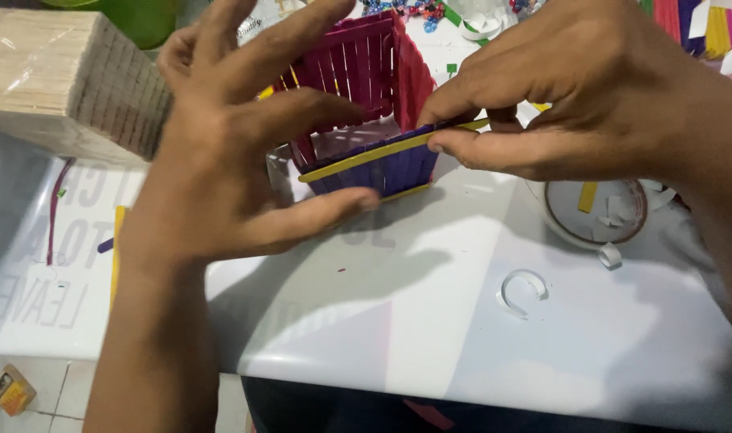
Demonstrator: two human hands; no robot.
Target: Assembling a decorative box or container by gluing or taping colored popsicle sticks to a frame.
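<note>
White table (430, 321) bearing an open-topped stick box (370, 104), interior apparently empty, between both hands. Left hand (222, 152), grip spread open, steadies its near purple wall; right hand (574, 88) grip pinches the yellow stick (382, 151) along that wall.

I work at a glossy white table (478, 337) that throws back soft light and shadows. Below its near edge I see pale floor tiles (53, 385) with a small orange box (12, 390) lying on them. A wrapped stack of pale sticks (61, 72) sits far left.
</note>
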